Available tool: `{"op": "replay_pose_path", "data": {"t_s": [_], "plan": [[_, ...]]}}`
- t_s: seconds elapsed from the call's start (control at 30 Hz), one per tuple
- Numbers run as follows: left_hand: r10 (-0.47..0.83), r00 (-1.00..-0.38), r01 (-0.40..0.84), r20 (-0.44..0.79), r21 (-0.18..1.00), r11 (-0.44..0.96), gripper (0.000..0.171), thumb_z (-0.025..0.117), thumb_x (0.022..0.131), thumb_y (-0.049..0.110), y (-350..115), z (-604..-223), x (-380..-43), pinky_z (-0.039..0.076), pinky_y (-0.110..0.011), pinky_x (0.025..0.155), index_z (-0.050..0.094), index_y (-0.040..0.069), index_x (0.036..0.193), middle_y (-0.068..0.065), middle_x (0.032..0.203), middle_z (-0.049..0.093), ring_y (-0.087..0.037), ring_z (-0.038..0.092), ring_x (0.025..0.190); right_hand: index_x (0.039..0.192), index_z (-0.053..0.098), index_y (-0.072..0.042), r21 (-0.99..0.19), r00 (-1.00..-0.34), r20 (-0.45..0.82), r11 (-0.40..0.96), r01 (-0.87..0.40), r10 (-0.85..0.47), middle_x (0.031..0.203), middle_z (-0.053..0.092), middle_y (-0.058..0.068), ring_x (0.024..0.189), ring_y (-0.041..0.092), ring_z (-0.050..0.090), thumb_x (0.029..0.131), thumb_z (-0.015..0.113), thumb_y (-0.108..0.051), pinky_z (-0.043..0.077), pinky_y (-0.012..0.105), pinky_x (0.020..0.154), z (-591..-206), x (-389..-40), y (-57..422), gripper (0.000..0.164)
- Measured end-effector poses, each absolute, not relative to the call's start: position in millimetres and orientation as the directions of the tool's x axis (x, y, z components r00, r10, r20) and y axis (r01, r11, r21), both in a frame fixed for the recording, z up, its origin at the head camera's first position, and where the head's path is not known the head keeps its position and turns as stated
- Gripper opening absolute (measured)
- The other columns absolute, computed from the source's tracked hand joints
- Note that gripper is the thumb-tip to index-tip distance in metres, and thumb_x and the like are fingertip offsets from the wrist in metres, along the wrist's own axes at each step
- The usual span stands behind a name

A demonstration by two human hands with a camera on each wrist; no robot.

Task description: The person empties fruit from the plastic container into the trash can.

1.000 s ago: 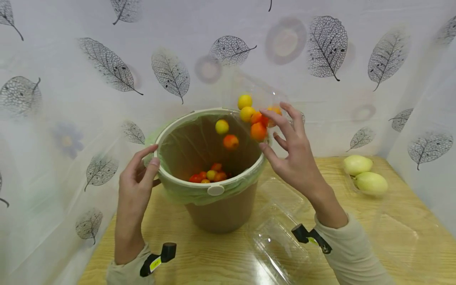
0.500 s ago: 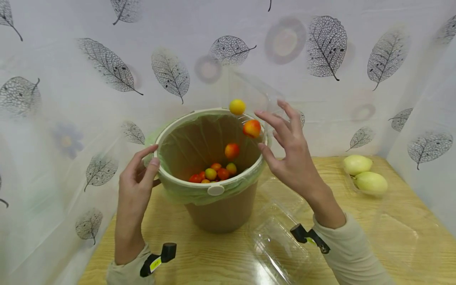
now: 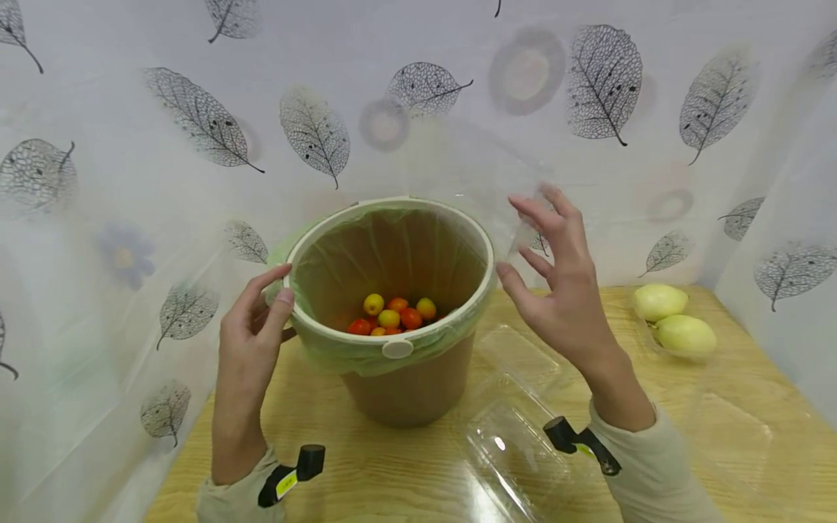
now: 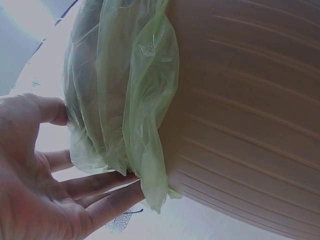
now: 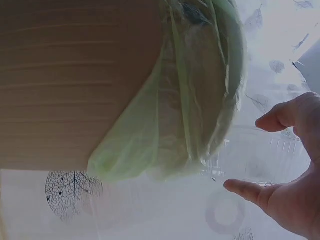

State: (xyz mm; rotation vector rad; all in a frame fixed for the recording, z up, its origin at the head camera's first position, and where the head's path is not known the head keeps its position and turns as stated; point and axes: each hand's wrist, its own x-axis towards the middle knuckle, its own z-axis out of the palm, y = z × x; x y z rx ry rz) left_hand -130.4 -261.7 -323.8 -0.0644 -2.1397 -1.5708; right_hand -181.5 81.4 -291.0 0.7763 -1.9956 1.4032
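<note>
Two beige-sleeved arms point(image 3: 238, 503) reach toward a bin point(image 3: 412, 399): at its left, the left hand point(image 3: 251, 335) grips the rim; at its right, the raised right hand point(image 3: 567, 287) holds a clear box point(image 5: 252, 155) in curved fingers point(image 3: 557, 221).

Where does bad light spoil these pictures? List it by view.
Head: white glare on the light-brown wooden table; left wrist: upper left blown out, ribbed brown plastic bucket dim; right wrist: transparent plastic box in the right hand fades into the pale leaf-printed backdrop.
</note>
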Motion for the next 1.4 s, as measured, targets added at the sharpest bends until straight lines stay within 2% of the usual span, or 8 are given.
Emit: {"op": "replay_pose_path", "data": {"t_s": [0.17,0.33,0.5,0.73,1.0,1.13,1.27,1.4], "plan": [[-0.236,-0.882,0.324,0.407,0.89,0.322,0.036,0.055,0.108,0.024,-259,-322,-131,0.061,-0.025,0.079,0.062,0.018,0.143,-0.014,0.111,0.067,-0.016,0.07,0.101,0.155,0.039,-0.008,-0.694,-0.692,0.72,-0.014,-0.72,-0.054,0.163,0.025,0.008,0.139,0.035,0.045,0.089,0.061,0.02,0.054,0.034,0.102,-297,-175,108,0.075],[-0.229,-0.889,0.319,0.397,0.894,0.314,0.037,0.055,0.108,0.025,-256,-322,-132,0.062,-0.026,0.078,0.062,0.018,0.143,-0.013,0.103,0.064,-0.018,0.069,0.099,0.156,0.037,-0.007,-0.676,-0.699,0.714,-0.213,-0.705,0.046,0.159,0.025,0.021,0.134,0.041,0.047,0.088,0.053,0.026,0.056,0.032,0.099,-313,-169,146,0.077],[-0.238,-0.883,0.315,0.404,0.887,0.336,0.036,0.055,0.108,0.025,-257,-324,-129,0.062,-0.025,0.076,0.063,0.02,0.143,-0.012,0.089,0.055,-0.019,0.066,0.089,0.159,0.033,-0.009,-0.73,-0.746,0.661,-0.163,-0.664,0.081,0.157,0.027,0.022,0.131,0.036,0.052,0.091,0.052,0.023,0.057,0.027,0.095,-336,-172,179,0.078],[-0.234,-0.883,0.32,0.407,0.886,0.336,0.036,0.054,0.108,0.024,-259,-324,-128,0.061,-0.023,0.075,0.062,0.018,0.143,-0.01,0.093,0.056,-0.018,0.067,0.092,0.163,0.028,-0.029,-0.886,-0.883,0.462,-0.002,-0.463,0.08,0.162,0.018,0.019,0.122,0.018,0.06,0.096,0.059,0.012,0.058,0.02,0.085,-370,-191,215,0.084],[-0.25,-0.883,0.301,0.396,0.889,0.345,0.036,0.054,0.108,0.023,-259,-325,-128,0.061,-0.021,0.075,0.062,0.019,0.143,-0.009,0.097,0.059,-0.017,0.068,0.094,0.165,0.015,-0.039,-0.967,-0.968,0.247,0.049,-0.248,-0.038,0.161,0.005,0.034,0.113,0.007,0.06,0.104,0.059,-0.005,0.059,0.023,0.085,-419,-214,238,0.083],[-0.253,-0.878,0.303,0.407,0.881,0.363,0.036,0.053,0.108,0.022,-260,-324,-128,0.061,-0.02,0.075,0.062,0.019,0.143,-0.01,0.091,0.055,-0.016,0.066,0.09,0.164,0.007,-0.042,-0.991,-0.99,0.131,0.013,-0.132,-0.043,0.163,-0.006,0.034,0.125,0.025,0.054,0.105,0.058,-0.008,0.06,0.028,0.089,-436,-221,240,0.085],[-0.258,-0.871,0.309,0.418,0.875,0.373,0.036,0.054,0.108,0.022,-261,-324,-128,0.061,-0.02,0.073,0.063,0.018,0.142,-0.013,0.085,0.049,-0.017,0.064,0.084,0.165,-0.003,-0.04,-0.999,-0.999,0.03,0.022,-0.031,-0.045,0.164,-0.009,0.033,0.145,0.051,0.027,0.105,0.053,-0.005,0.058,0.031,0.093,-449,-226,240,0.089],[-0.269,-0.874,0.299,0.405,0.884,0.36,0.036,0.054,0.108,0.022,-260,-324,-127,0.061,-0.02,0.073,0.064,0.017,0.142,-0.016,0.085,0.047,-0.018,0.063,0.085,0.164,-0.015,-0.029,-0.99,-0.999,-0.039,0.134,0.034,-0.036,0.161,-0.006,0.039,0.149,0.054,0.012,0.106,0.051,-0.011,0.053,0.042,0.103,-461,-230,241,0.09]]}}
